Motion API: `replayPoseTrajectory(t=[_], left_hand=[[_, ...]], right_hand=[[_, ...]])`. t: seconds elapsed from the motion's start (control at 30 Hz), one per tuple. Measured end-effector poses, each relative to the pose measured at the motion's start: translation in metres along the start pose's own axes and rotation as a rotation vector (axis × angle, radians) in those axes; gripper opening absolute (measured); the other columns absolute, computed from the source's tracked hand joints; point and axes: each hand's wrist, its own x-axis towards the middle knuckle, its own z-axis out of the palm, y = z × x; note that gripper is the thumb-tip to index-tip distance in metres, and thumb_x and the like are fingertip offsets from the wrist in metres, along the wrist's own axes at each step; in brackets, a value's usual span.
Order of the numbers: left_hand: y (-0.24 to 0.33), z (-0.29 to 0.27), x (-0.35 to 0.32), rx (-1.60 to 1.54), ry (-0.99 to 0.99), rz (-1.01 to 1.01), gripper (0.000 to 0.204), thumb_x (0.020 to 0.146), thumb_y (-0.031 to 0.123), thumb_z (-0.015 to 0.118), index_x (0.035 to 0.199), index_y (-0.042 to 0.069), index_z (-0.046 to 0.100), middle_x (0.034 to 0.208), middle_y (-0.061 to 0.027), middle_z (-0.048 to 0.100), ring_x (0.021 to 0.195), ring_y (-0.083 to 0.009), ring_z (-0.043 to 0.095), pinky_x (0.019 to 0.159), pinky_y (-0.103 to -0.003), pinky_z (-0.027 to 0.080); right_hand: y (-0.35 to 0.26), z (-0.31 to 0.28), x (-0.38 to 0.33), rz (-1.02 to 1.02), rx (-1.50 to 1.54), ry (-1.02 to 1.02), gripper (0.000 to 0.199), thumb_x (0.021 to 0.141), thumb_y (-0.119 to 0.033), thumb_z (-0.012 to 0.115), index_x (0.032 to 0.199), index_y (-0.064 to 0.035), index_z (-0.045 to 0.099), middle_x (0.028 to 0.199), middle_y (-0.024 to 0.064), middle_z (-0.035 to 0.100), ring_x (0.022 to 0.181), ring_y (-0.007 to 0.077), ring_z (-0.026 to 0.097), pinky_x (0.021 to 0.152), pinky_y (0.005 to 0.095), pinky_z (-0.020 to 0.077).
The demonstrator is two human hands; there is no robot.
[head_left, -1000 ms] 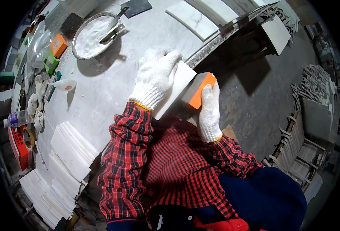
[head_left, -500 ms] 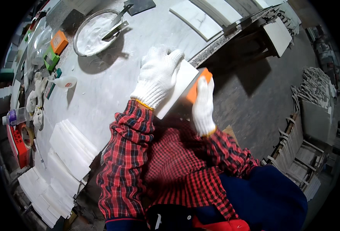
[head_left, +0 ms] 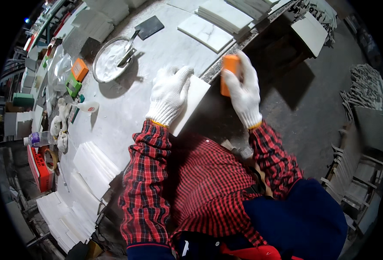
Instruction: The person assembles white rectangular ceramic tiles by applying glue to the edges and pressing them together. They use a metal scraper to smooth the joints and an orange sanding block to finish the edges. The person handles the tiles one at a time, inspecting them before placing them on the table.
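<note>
My left hand (head_left: pixel 167 93), in a white knit glove, is closed over a white marble tile (head_left: pixel 192 103). The tile lies at the table's near edge, with its long side facing my right hand. My right hand (head_left: pixel 245 89), gloved likewise, grips an orange sanding block (head_left: pixel 230 74) between thumb and fingers. The block is upright and slightly blurred, held off the table's edge to the right of the tile and apart from it. The undersides of my left fingers are hidden.
A bowl of white paste (head_left: pixel 109 63) holds two scrapers. Marble tiles (head_left: pixel 206 32) lie along the far edge; white slabs (head_left: pixel 96 169) are stacked at left. A squeeze bottle (head_left: pixel 87 106), green block (head_left: pixel 73 85) and another orange block (head_left: pixel 79 69) stand left. Grey floor lies right.
My right hand has pulled the orange sanding block away from the tile's edge, up and to the right, turning it upright. My left hand still holds the tile. The view has shifted slightly.
</note>
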Motion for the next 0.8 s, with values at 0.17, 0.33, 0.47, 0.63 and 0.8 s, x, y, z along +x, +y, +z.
replayPoseTrajectory(t=[0.17,0.33,0.47,0.63,0.8], left_hand=[[-0.012,0.005,-0.004,0.071,0.036,0.047,0.028,0.093,0.012,0.059,0.119,0.009,0.068,0.102,-0.0179,0.064,0.098,-0.0367,0.057,0.087,-0.045,0.047],[0.004,0.000,0.004,0.113,0.020,0.042,0.026,0.093,0.014,0.060,0.116,0.004,0.069,0.103,-0.0193,0.063,0.092,-0.0363,0.056,0.082,-0.045,0.045],[-0.016,0.010,-0.010,0.138,0.065,0.041,0.024,0.093,0.014,0.063,0.115,0.007,0.069,0.105,-0.0149,0.064,0.101,-0.0348,0.058,0.089,-0.044,0.048],[0.002,0.000,-0.006,-0.030,0.050,-0.034,0.025,0.093,0.010,0.061,0.115,0.013,0.071,0.106,-0.0097,0.066,0.106,-0.0303,0.060,0.094,-0.040,0.048],[0.013,-0.001,-0.001,-0.073,0.047,-0.094,0.024,0.093,0.011,0.062,0.115,0.012,0.071,0.107,-0.0100,0.067,0.107,-0.0289,0.060,0.095,-0.039,0.048]], right_hand=[[-0.061,0.056,0.100,-0.416,-0.347,-0.307,0.054,0.087,-0.043,0.069,0.133,-0.0179,0.058,0.096,0.0169,0.069,0.095,0.0355,0.066,0.080,0.0452,0.0534],[-0.067,0.100,0.139,-0.508,-0.528,-0.650,0.043,0.086,-0.043,0.070,0.116,-0.0132,0.065,0.100,0.0158,0.071,0.093,0.0360,0.069,0.081,0.0482,0.0544],[-0.059,0.071,0.105,-0.414,-0.380,-0.454,0.051,0.093,-0.044,0.065,0.130,-0.0097,0.061,0.112,0.0169,0.069,0.095,0.0357,0.068,0.083,0.0439,0.0548],[-0.032,-0.007,-0.019,0.269,0.260,-0.167,0.026,0.097,-0.024,0.066,0.090,-0.0006,0.074,0.073,0.0082,0.069,0.068,0.0129,0.065,0.066,0.0295,0.0514],[-0.035,0.044,-0.082,0.794,0.540,-0.656,0.053,0.098,-0.049,0.063,0.088,0.0020,0.074,0.077,0.0063,0.071,0.067,0.0123,0.064,0.064,0.0294,0.0503]])
